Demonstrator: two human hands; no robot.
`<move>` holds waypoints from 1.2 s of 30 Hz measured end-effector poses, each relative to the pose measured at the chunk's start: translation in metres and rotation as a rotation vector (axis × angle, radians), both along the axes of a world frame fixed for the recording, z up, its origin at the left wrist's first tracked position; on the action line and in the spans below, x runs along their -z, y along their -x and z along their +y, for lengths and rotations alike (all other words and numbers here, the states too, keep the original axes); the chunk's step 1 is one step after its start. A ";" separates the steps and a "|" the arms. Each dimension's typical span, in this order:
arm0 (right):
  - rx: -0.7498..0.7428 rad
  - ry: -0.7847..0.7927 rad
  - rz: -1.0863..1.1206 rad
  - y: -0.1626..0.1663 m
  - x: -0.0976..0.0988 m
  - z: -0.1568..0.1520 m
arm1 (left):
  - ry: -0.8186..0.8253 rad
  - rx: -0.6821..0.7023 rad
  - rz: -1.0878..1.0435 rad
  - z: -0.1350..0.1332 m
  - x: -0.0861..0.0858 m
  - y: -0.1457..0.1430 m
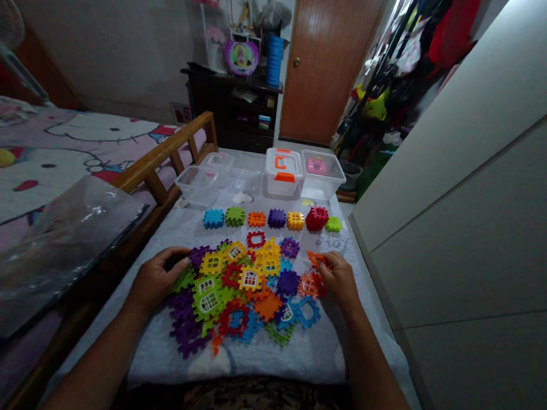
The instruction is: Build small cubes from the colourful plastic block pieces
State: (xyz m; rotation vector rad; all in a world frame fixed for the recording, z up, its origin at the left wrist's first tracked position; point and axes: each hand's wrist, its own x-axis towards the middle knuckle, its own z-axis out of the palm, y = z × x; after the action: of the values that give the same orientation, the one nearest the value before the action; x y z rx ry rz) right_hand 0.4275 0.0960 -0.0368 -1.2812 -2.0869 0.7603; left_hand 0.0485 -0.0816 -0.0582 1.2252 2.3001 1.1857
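A heap of flat, toothed plastic building tiles (241,291) in many colours lies on a pale cloth (261,350) in front of me. My left hand (155,277) rests curled against the heap's left edge, touching green and purple tiles. At the heap's right edge, my right hand (338,281) pinches an orange tile (315,260) between its fingertips. Behind the heap stands a row of assembled cubes (277,219), each one colour: blue, green, orange, purple, yellow, red, green.
Clear plastic boxes (198,184) and a white lidded box with orange clips (283,172) stand at the cloth's far end. A bed with a wooden rail (163,157) is at the left, a white wardrobe (469,203) at the right, a door (327,63) beyond.
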 end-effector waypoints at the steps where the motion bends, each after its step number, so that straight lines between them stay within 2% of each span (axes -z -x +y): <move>1: 0.086 0.039 0.079 -0.005 0.001 0.003 | 0.003 0.000 -0.003 0.000 0.000 0.000; 4: 0.304 0.127 0.206 -0.018 0.005 0.008 | 0.013 0.003 0.002 0.000 0.003 0.002; 7: 0.368 0.147 0.163 -0.021 0.012 0.008 | 0.019 0.007 0.008 -0.001 0.004 0.004; 11: 0.343 0.009 -0.039 -0.017 0.019 0.004 | 0.015 -0.003 0.007 0.000 0.003 0.003; 15: 0.328 -0.096 -0.248 -0.017 0.018 0.003 | 0.018 -0.006 -0.003 0.000 -0.001 0.000; 22: 0.118 -0.069 -0.389 -0.018 0.011 0.004 | -0.003 0.000 0.009 0.000 0.002 0.003; 26: 0.130 -0.038 -0.468 -0.014 0.010 0.007 | 0.013 0.003 0.001 0.000 0.004 0.004; 31: 0.154 -0.078 -0.430 -0.014 0.011 0.010 | 0.035 -0.004 -0.010 0.000 0.002 0.003; 36: 0.176 -0.109 -0.525 -0.013 0.009 0.010 | 0.034 -0.002 -0.007 0.000 0.000 0.002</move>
State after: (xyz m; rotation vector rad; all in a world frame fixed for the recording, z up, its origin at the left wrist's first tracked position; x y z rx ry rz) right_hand 0.4401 0.1061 -0.0460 -1.7114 -2.3254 0.2405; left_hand 0.0467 -0.0812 -0.0585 1.2057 2.3071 1.1444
